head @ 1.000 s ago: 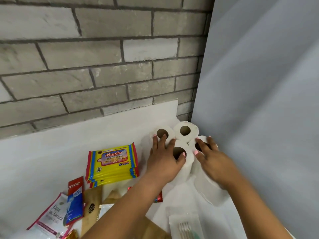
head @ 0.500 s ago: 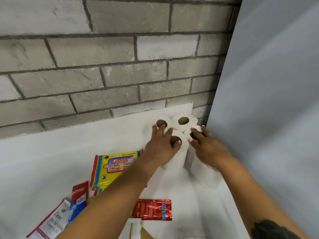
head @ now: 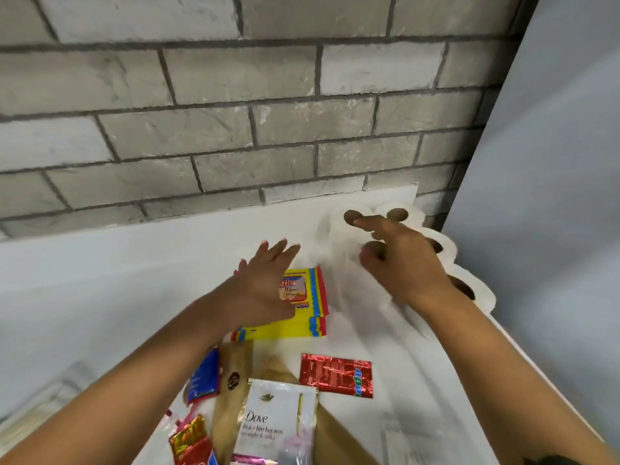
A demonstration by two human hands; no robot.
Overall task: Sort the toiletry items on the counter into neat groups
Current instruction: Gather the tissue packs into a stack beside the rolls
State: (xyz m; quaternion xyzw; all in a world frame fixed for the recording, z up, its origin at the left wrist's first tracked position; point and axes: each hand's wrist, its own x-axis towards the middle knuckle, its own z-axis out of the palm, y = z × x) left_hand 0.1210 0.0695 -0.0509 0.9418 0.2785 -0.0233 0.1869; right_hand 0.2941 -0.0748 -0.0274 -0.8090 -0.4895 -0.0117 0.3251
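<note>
Nearest the person, at the bottom edge of the white counter (head: 100, 280), a white Dove sachet (head: 276, 427) lies face up over a tan paper packet (head: 231, 391). Left of it sit a small red and yellow sachet (head: 188, 437) and a blue sachet (head: 203, 377), the blue one partly under the left forearm. Just right of the Dove sachet's top corner a shiny red sachet (head: 337, 374) lies flat by itself, apart from the others.

Further in, a stack of yellow wipes packs (head: 302, 317) with red and blue edges lies flat near the middle of the counter. The left hand (head: 265, 283) is over its left part, palm down, fingers straight and held close together, pointing toward the wall; whether it touches the packs I cannot tell. It holds nothing.

To the right, the right hand (head: 402, 263) is above a cluster of white toilet rolls (head: 339, 263) standing on end, their brown cores facing up. Its fingers are loosely spread and slightly bent, forefinger stretched toward the far rolls, gripping nothing; the hand is blurred, so contact with the roll tops is unclear. The rolls stand packed together in the far right corner, against the pale blue-grey panel (head: 536, 196) on the right and close to the grey brick wall (head: 235, 112) behind.
</note>
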